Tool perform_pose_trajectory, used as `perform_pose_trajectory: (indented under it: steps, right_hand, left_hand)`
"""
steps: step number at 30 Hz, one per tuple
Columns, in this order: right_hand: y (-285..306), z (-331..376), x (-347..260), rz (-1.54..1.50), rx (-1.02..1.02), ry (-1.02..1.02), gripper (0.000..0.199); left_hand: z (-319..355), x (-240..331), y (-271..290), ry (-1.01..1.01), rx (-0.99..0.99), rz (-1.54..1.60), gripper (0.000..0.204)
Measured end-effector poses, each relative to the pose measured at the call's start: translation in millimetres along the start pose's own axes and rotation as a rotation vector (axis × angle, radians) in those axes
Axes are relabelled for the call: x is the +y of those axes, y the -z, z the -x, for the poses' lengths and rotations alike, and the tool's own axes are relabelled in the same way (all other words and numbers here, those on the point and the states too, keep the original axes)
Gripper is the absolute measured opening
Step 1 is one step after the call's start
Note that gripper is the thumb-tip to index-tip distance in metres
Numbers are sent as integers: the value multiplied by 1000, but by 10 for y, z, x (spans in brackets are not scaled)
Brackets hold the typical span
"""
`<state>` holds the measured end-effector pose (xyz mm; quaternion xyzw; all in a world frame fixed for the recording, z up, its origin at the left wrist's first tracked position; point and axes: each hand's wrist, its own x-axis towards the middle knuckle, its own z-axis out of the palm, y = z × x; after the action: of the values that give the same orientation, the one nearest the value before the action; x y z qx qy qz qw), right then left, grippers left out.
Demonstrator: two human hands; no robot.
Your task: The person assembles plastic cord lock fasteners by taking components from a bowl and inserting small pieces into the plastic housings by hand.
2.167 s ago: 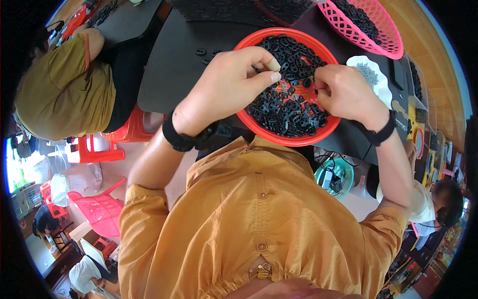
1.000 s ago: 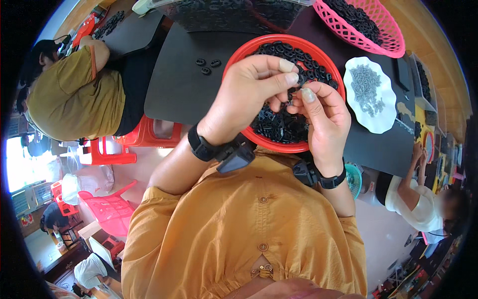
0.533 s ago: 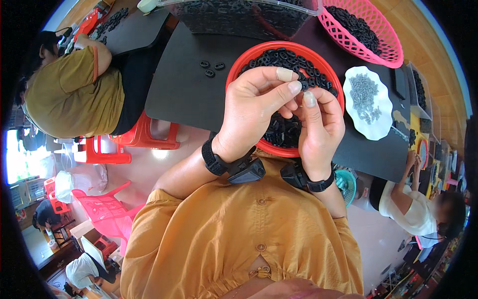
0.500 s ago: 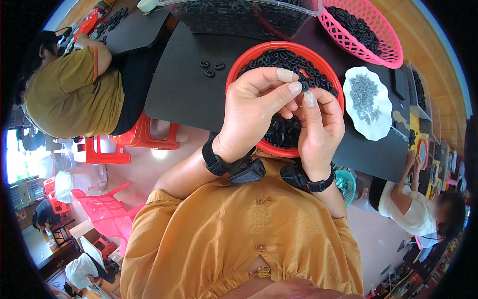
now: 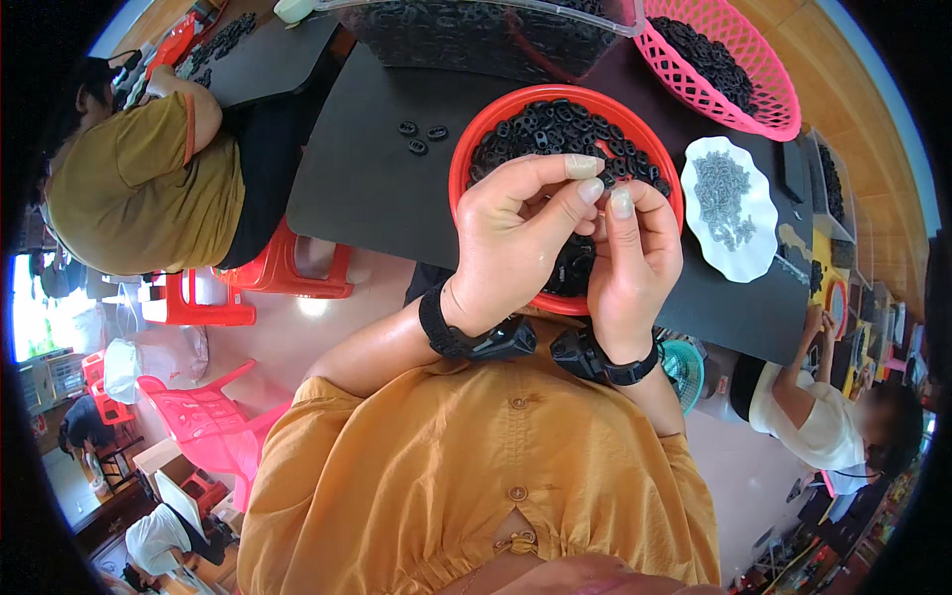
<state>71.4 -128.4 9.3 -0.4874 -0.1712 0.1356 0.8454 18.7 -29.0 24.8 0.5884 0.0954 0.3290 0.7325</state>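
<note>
Two hands I see raised together over the red bowl (image 5: 466,169): left hand (image 5: 516,248) and right hand (image 5: 635,258) pinch a small black part (image 5: 602,181) between fingertips; beyond, three loose rings (image 5: 418,136), white plate (image 5: 764,248), pink basket (image 5: 773,99)

The person wears a mustard-orange blouse (image 5: 476,466) with short puffed sleeves, small matching buttons down the front and a gathered tie at the waist. A black band carrying a chunky black device circles each wrist, on the left hand (image 5: 511,243) and the right hand (image 5: 635,263). The fingernails are pale.
</note>
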Motion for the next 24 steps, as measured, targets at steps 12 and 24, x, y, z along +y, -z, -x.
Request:
perform_pose_trajectory:
  steps: [12,24]
  right_hand:
    - [-61,21,-15,24,-4,34,15]
    - [-75,14,14,67,-19,51,12]
  left_hand:
    - [14,-19,10,-93,-1,-58,19]
    - [-11,-117,77,-346,-11,-362,15]
